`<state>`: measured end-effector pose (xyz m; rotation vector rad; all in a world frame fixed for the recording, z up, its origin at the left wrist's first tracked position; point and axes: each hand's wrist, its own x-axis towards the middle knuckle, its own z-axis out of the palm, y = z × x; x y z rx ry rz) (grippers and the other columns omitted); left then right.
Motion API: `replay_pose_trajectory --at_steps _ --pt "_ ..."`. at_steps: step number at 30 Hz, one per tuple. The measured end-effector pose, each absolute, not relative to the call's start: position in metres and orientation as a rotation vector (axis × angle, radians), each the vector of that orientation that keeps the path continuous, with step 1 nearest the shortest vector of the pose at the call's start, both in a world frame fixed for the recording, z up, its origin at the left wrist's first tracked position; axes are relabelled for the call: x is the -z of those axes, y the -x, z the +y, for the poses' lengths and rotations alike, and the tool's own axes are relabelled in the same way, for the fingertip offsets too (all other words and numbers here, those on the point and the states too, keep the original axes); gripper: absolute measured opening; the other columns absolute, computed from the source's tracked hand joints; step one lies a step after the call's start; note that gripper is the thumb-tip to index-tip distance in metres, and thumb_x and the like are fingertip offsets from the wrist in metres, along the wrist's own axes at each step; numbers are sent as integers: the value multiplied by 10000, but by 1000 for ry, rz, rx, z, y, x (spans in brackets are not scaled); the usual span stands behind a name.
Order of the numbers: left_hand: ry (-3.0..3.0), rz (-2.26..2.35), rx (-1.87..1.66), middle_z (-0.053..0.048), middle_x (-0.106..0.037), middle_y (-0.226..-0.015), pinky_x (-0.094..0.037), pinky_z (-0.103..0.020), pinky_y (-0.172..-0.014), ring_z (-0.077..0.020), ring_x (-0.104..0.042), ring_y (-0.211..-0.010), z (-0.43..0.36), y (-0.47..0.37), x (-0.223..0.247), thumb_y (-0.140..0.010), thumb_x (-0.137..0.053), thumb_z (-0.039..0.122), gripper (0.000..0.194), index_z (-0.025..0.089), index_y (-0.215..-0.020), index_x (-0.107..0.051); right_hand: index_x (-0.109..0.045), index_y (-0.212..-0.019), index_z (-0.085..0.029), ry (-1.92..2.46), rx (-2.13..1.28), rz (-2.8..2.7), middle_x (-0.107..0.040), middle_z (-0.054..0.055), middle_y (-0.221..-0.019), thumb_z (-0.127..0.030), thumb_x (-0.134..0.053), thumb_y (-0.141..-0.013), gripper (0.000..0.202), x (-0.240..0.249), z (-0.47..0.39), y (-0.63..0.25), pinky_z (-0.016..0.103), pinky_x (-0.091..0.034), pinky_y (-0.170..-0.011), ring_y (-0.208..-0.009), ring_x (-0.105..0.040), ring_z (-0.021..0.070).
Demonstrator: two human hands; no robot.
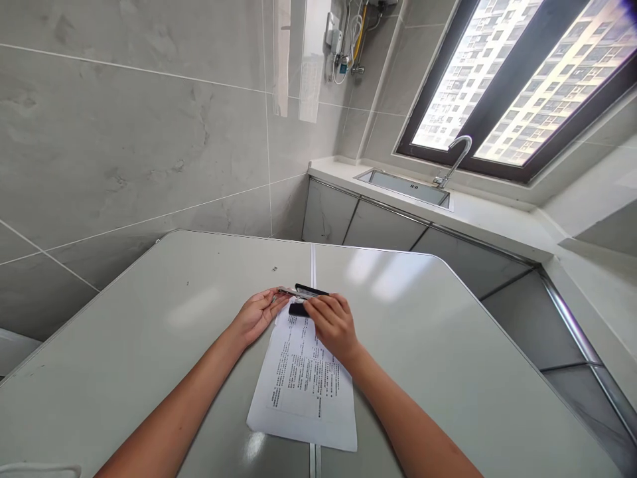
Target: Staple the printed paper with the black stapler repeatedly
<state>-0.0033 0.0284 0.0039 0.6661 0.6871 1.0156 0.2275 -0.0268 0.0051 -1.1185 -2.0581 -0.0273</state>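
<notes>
A black stapler point(299, 310) lies opened up over the top end of a printed sheet of paper point(308, 392). My right hand point(334, 323) is closed around the stapler's right part. My left hand point(259, 315), palm turned up, pinches the left end of the stapler's metal part point(291, 291); whether it also holds something small is too fine to tell. Above my left hand, a few tiny staples point(275, 269) lie on the table.
The pale table point(199, 265) has a seam down its middle. Behind it stands a counter point(497, 229) with a sink point(408, 187) and a faucet point(460, 153) under a window. A white object point(42, 470) shows at the bottom left.
</notes>
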Motion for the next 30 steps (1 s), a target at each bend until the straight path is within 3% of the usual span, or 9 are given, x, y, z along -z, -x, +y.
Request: replay_pose_trajectory --at_steps 2,5,9,11,14,18,23,27,30 --pt "-713 778 -1065 -184 -724 -1188 -562 -392 -1051 -237 -713 -1123 29 3 -1 -975 -642 225 199 105 -1124 -697 -751 -1200 -314 1202 -44 -1881 -773 63 -1158 -126 -564 -947 366 -4 -25 -232 575 -516 -1035 -1102 -695 288" --pt "-860 931 -1218 -97 -703 -969 -603 -318 -784 -161 -700 -818 31 4 5 -959 -680 424 299 141 -1053 -685 -771 -1121 -285 1314 -343 -1633 -783 65 -1076 -195 -667 -857 298 -3 -23 -239 517 -572 -930 -997 -712 287" --pt "-992 1036 -1265 23 -508 -723 -381 -208 -485 -72 -460 -535 31 6 7 -926 -656 583 418 166 -894 -640 -791 -1041 -254 1406 -773 -1535 -790 46 -1037 -232 -758 -746 298 0 -17 -249 451 -584 -894 -949 -734 271" --pt "-1011 1024 -1205 56 -389 -657 -289 -199 -461 -61 -356 -497 30 5 4 -933 -635 591 433 169 -840 -614 -794 -1049 -245 1400 -882 -1572 -792 44 -1046 -241 -768 -740 310 0 -12 -254 443 -577 -905 -959 -736 267" --pt "-979 906 -1135 58 -342 -670 -301 -211 -489 -71 -340 -522 25 0 -4 -944 -621 521 362 167 -871 -642 -790 -1085 -237 1326 -976 -1660 -795 45 -1053 -281 -771 -764 324 -2 -2 -260 437 -575 -916 -969 -737 263" --pt "-979 764 -1086 24 -433 -784 -388 -244 -554 -80 -409 -587 19 -5 -12 -938 -620 386 261 166 -1044 -712 -787 -1112 -241 1234 -970 -1764 -792 43 -1057 -326 -786 -788 336 0 9 -265 422 -569 -925 -973 -730 250" --pt "-1208 801 -1092 -15 -581 -917 -432 -252 -576 -74 -471 -585 15 -5 -17 -990 -614 463 390 205 -1276 -676 -769 -1187 -266 1187 -858 -1875 -766 49 -1075 -365 -798 -837 365 4 15 -272 414 -555 -949 -999 -705 231" --pt "-1320 786 -1032 -53 -707 -988 -433 -243 -501 -61 -488 -478 10 -2 -24 -983 -619 522 479 212 -1346 -577 -687 -1338 -297 1120 -477 -1914 -687 92 -1301 -455 -925 -712 688 -6 9 -269 499 -514 -1046 -1240 -585 302" --pt "-1378 710 -944 -74 -756 -1040 -473 -244 -505 -83 -566 -470 5 -1 -27 -972 -652 501 572 252 -1440 -437 -697 -1292 -304 994 -163 -1923 -702 89 -1270 -418 -874 -803 532 -17 -7 -250 507 -518 -1026 -1192 -587 296"
